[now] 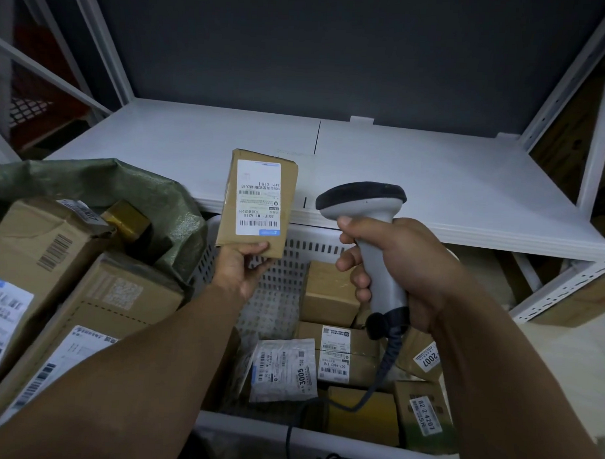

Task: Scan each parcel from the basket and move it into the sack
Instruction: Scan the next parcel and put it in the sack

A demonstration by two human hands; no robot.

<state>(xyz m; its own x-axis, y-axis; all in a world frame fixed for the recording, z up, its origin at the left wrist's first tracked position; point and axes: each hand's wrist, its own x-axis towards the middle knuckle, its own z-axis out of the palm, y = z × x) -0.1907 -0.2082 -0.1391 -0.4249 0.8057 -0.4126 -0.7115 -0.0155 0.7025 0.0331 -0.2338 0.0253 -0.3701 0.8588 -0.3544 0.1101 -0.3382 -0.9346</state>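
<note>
The fingers [257, 249] of the left hand [238, 273] pinched the bottom edge of a small flat brown cardboard parcel [261, 197], thumb on its front face, and held it upright with its white shipping label turned toward the camera. At the far left a green woven plastic sack [100, 181] stood open, with large brown cardboard boxes [43, 251] lying inside it, barcode labels upward, and a small box wrapped in yellowish tape [126, 219] deeper in its mouth. The held parcel was raised above the far left corner of a white perforated plastic basket [278, 290], just right of the sack's rim and in front of the edge of a white metal shelf [450, 186]. In the basket lay more parcels: a white plastic mailer marked 3005 [284, 369], a plain brown carton [328, 288] behind it, and a labelled brown box [344, 354] beside the mailer. Further right, the right hand [402, 267] had its fingers [349, 260] wrapped tight round the handle of a grey handheld barcode scanner [360, 198] with a black head, which stood beside the held parcel with a gap between them. A dark coiled cable [389, 356] hung from the handle down into the basket, past a brown parcel marked 2007 [425, 357]
</note>
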